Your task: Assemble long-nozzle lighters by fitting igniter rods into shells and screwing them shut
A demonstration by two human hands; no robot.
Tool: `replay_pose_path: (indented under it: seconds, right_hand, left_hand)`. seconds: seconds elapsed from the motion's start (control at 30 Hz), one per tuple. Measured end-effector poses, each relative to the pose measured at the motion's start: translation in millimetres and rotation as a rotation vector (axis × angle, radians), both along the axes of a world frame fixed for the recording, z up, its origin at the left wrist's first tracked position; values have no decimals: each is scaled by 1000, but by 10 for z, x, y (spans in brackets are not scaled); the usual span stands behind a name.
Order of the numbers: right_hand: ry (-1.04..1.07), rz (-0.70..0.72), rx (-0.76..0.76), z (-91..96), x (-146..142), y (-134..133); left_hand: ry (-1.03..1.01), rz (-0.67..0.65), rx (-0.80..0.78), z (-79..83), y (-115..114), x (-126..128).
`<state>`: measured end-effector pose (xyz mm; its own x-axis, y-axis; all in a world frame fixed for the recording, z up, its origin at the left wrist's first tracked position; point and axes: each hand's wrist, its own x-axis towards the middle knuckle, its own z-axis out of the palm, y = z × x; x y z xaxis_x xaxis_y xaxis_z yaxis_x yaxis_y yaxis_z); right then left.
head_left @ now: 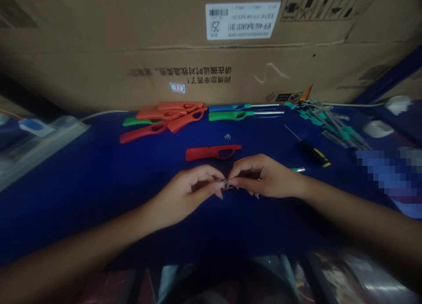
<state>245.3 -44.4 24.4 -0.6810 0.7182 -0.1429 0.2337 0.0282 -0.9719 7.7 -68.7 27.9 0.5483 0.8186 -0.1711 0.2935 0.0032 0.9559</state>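
Note:
My left hand (187,189) and my right hand (268,176) meet fingertip to fingertip above the blue table. Both are closed in a pinch on a small red lighter part (228,188), which has pale bits at its top; fingers hide most of it. A green and silver tip (298,169) shows past my right wrist, and I cannot tell whether it belongs to the same piece. Just beyond my fingers lies a red lighter handle shell (206,152) with a trigger loop. Several tiny screws (227,137) sit in a small heap behind that shell.
Orange lighter handles (148,131) are piled at the back left. A green lighter (227,115) and a blue lighter (227,107) lie beside them. On the right are a black and yellow screwdriver (313,152) and metal rods (344,123). A cardboard box (115,57) walls the back.

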Motion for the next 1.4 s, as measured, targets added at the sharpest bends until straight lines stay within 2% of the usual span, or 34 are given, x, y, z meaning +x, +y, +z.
replay_pose_path:
  seconds: [1.0, 1.2, 1.4]
  right_hand:
    - [-3, 40, 142, 21, -25, 20]
    - [9, -22, 26, -1, -31, 12]
    - [41, -125, -68, 52, -31, 27]
  left_hand:
    - [-28, 32, 18, -49, -23, 48]
    - [-24, 53, 54, -51, -17, 55]
    - [30, 56, -40, -17, 8, 23]
